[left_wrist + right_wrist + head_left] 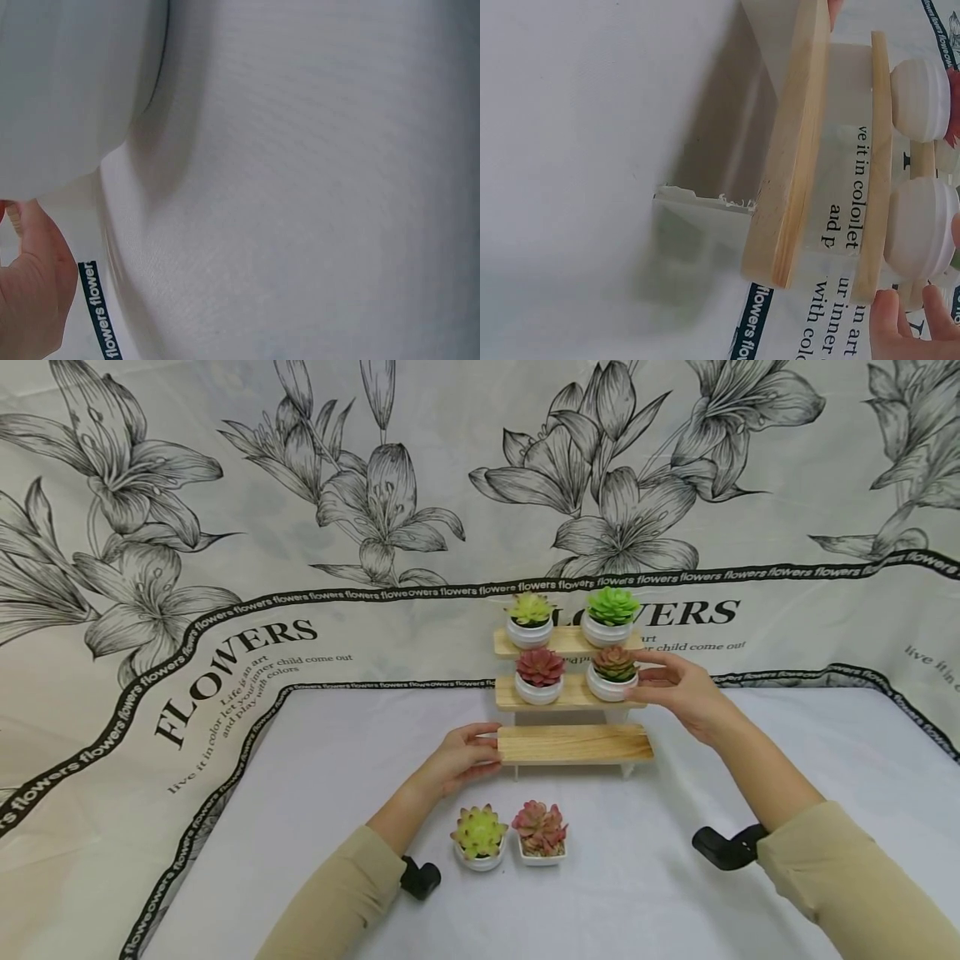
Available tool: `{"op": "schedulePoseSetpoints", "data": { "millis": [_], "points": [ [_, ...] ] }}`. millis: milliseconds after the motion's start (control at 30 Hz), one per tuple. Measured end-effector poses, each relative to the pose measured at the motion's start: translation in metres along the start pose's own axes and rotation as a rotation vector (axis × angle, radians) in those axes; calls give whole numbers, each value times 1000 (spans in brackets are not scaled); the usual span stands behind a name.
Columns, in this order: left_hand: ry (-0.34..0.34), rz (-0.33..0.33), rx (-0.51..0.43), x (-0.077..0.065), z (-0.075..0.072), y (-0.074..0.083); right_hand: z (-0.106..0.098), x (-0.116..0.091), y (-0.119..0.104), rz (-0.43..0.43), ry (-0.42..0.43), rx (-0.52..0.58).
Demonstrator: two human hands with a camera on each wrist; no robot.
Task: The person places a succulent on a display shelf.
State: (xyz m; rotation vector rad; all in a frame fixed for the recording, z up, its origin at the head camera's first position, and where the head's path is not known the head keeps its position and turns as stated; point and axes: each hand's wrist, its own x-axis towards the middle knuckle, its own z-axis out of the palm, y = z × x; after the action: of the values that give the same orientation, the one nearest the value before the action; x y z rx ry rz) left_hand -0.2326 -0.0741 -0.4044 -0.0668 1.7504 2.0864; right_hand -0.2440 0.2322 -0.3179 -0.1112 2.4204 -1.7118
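A three-tier wooden plant stand (573,745) with pale clear-looking side supports stands on the white cloth. My left hand (459,758) holds the left end of its lowest board. On the middle tier my right hand (686,693) grips a potted succulent (613,672) with green-red leaves in a round white pot; fingertips also touch that board's end in the right wrist view. A dark red succulent (540,677) sits beside it. The top tier bears a yellow-green succulent (529,618) and a bright green succulent (609,614). A large pale shape hides most of my left hand (34,292) in the left wrist view.
In front of the stand are a lime succulent with red tips (480,837) in a round pot and a pink succulent (540,833) in a square pot. Behind hangs a flower-printed cloth (420,643). Black wrist devices (726,847) protrude from both sleeves.
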Motion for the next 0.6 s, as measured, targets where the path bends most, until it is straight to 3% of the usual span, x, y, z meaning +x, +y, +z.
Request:
{"op": "schedulePoseSetpoints", "data": {
  "millis": [600],
  "points": [
    [0, -4, -1, 2, -1, -2, -4, -27, 7, -29, -71, 4]
  ]
}}
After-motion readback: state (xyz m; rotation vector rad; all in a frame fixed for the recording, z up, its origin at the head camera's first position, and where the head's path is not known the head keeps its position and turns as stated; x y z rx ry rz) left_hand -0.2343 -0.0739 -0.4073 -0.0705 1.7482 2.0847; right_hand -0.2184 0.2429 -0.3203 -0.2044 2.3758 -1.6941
